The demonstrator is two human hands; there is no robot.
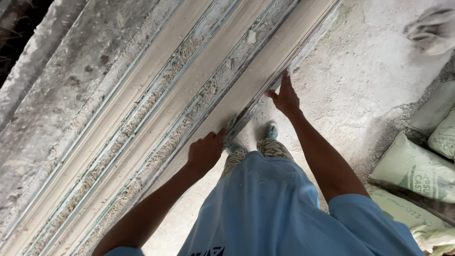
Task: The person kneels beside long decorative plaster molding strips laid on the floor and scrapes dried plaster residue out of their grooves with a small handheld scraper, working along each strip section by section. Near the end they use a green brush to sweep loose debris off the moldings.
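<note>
I press both hands on the nearest long moulding strip (246, 90), working along its edge. My left hand (204, 150) curls closed over the edge; my right hand (286, 97) lies flat and open, farther up. Three strips run parallel, I think. Beside them: four sacks (412, 168).

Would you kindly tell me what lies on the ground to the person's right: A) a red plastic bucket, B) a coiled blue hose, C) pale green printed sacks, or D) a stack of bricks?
C: pale green printed sacks lie piled along the dusty concrete floor beside the right hand.
</note>
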